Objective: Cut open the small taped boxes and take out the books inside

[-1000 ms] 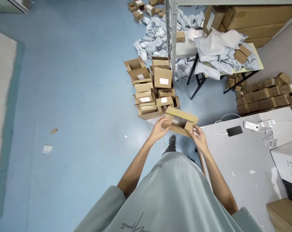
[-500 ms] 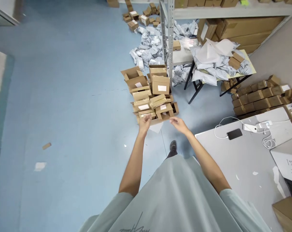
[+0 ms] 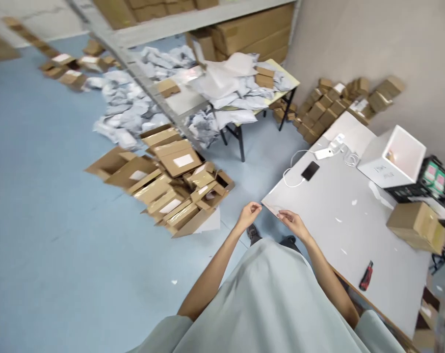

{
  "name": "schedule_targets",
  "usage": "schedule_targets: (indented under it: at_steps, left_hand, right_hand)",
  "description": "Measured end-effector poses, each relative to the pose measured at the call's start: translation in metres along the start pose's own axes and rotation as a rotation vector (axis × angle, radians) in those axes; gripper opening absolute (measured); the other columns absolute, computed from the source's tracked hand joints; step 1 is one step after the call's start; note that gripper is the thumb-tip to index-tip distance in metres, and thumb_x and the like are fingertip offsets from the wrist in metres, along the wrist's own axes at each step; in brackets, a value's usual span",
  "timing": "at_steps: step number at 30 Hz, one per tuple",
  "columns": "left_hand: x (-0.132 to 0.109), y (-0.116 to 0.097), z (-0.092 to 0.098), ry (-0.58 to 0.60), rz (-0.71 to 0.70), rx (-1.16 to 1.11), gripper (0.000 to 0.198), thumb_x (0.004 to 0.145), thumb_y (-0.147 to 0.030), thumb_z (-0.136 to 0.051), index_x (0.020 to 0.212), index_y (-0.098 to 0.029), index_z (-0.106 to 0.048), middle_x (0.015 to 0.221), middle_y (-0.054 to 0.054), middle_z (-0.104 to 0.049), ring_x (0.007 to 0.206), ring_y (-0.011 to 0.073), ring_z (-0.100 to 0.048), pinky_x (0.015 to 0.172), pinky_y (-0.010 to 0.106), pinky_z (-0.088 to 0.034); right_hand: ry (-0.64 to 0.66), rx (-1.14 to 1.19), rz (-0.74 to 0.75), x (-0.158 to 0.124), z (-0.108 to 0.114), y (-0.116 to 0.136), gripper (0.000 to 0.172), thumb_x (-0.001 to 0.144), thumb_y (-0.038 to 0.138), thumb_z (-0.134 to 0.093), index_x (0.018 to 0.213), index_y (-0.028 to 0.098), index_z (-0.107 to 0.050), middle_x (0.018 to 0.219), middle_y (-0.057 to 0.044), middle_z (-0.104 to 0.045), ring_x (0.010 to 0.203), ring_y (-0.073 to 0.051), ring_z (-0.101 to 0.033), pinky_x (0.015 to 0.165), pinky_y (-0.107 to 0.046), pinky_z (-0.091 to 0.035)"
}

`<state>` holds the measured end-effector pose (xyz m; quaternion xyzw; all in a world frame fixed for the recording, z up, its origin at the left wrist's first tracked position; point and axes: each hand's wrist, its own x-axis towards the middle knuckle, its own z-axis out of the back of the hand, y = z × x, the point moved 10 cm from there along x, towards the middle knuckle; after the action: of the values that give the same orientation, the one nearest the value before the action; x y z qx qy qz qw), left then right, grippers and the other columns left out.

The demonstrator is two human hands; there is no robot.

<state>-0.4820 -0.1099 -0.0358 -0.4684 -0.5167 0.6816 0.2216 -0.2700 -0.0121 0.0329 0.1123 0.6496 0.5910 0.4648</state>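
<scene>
My left hand (image 3: 248, 215) is held low in front of my body, its thumb and fingertips drawn together in a pinch. Whatever may be between those fingertips is too small to make out. To its right, my right hand (image 3: 293, 221) has loosely bent fingers with a gap to the thumb, and I see nothing held in it. Both hands are near the corner of a grey table (image 3: 318, 215). Left of them on the floor stands a cluster of opened cardboard boxes (image 3: 170, 189), some with white labels.
On the table lie a phone (image 3: 310, 171) on a white cable, a red utility knife (image 3: 366, 276), a white bin (image 3: 391, 157) and a cardboard box (image 3: 415, 225). Farther off are a metal shelf (image 3: 193, 22), a small table (image 3: 294, 78) heaped with grey mailing bags, and stacked small boxes (image 3: 323, 110).
My view has turned right, so the box cluster now sits farther left and more of the grey table shows. My hands have moved from in front of the boxes to the table corner.
</scene>
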Motion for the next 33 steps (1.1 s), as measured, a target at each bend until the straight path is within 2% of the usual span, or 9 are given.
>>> schedule_targets:
  at_steps: [5, 9, 12, 15, 18, 23, 27, 33]
  left_hand:
    - [0.006, -0.027, -0.142, 0.33, -0.033, 0.087, 0.025, 0.083, -0.044, -0.083, 0.087, -0.024, -0.068, 0.096, 0.006, -0.083, 0.098, 0.0255, -0.082, 0.101, 0.046, -0.067]
    - [-0.009, -0.045, -0.244, 0.526, -0.071, 0.172, 0.021, 0.084, -0.039, -0.084, 0.089, -0.023, -0.071, 0.102, 0.007, -0.084, 0.104, 0.0264, -0.082, 0.108, 0.047, -0.065]
    - [-0.024, -0.058, -0.316, 0.628, -0.111, 0.23, 0.023, 0.086, -0.042, -0.084, 0.093, -0.023, -0.073, 0.106, 0.007, -0.084, 0.108, 0.0273, -0.082, 0.111, 0.049, -0.064]
    - [-0.044, -0.065, -0.39, 0.73, -0.16, 0.251, 0.029, 0.087, -0.049, -0.082, 0.097, -0.023, -0.073, 0.111, 0.009, -0.084, 0.111, 0.0282, -0.081, 0.113, 0.05, -0.063]
    - [-0.064, -0.065, -0.462, 0.763, -0.192, 0.263, 0.038, 0.086, -0.059, -0.082, 0.094, -0.024, -0.071, 0.111, 0.01, -0.084, 0.111, 0.029, -0.082, 0.111, 0.051, -0.064]
    - [-0.095, -0.057, -0.584, 0.828, -0.227, 0.302, 0.041, 0.088, -0.064, -0.08, 0.094, -0.025, -0.071, 0.109, 0.009, -0.084, 0.108, 0.0285, -0.082, 0.108, 0.051, -0.065]
    - [-0.119, -0.054, -0.664, 0.868, -0.191, 0.312, 0.046, 0.084, -0.069, -0.083, 0.09, -0.025, -0.07, 0.11, 0.01, -0.084, 0.108, 0.0295, -0.081, 0.109, 0.051, -0.064]
    - [-0.125, -0.061, -0.747, 0.902, -0.212, 0.41, 0.05, 0.087, -0.074, -0.079, 0.095, -0.025, -0.074, 0.11, 0.011, -0.085, 0.109, 0.0305, -0.081, 0.109, 0.051, -0.063]
  right_hand:
    - [-0.295, 0.124, -0.041, -0.087, 0.108, -0.028, 0.076, 0.077, 0.087, -0.086, 0.118, 0.024, -0.085, 0.124, -0.017, -0.088, 0.114, -0.036, -0.085, 0.109, -0.058, -0.064]
    - [-0.501, 0.252, -0.069, -0.159, 0.183, -0.067, 0.08, 0.078, 0.089, -0.086, 0.123, 0.024, -0.084, 0.132, -0.02, -0.086, 0.12, -0.039, -0.083, 0.111, -0.063, -0.063]
    - [-0.625, 0.328, -0.055, -0.2, 0.236, -0.097, 0.078, 0.079, 0.088, -0.086, 0.124, 0.024, -0.083, 0.133, -0.021, -0.085, 0.121, -0.04, -0.083, 0.112, -0.065, -0.063]
    - [-0.698, 0.376, -0.029, -0.228, 0.288, -0.123, 0.076, 0.08, 0.086, -0.086, 0.123, 0.024, -0.083, 0.133, -0.021, -0.086, 0.121, -0.04, -0.083, 0.112, -0.066, -0.062]
    - [-0.722, 0.405, 0.0, -0.247, 0.346, -0.141, 0.073, 0.078, 0.085, -0.087, 0.119, 0.024, -0.083, 0.127, -0.02, -0.087, 0.118, -0.039, -0.085, 0.112, -0.064, -0.063]
    - [-0.766, 0.439, 0.07, -0.282, 0.458, -0.161, 0.065, 0.082, 0.079, -0.086, 0.12, 0.026, -0.083, 0.126, -0.017, -0.088, 0.12, -0.036, -0.085, 0.115, -0.058, -0.063]
    - [-0.819, 0.468, 0.099, -0.31, 0.534, -0.183, 0.062, 0.085, 0.074, -0.085, 0.122, 0.025, -0.081, 0.129, -0.016, -0.088, 0.123, -0.034, -0.084, 0.12, -0.056, -0.06]
    - [-0.911, 0.451, 0.088, -0.322, 0.614, -0.234, 0.058, 0.089, 0.068, -0.082, 0.126, 0.023, -0.079, 0.133, -0.017, -0.085, 0.126, -0.034, -0.081, 0.119, -0.055, -0.06]
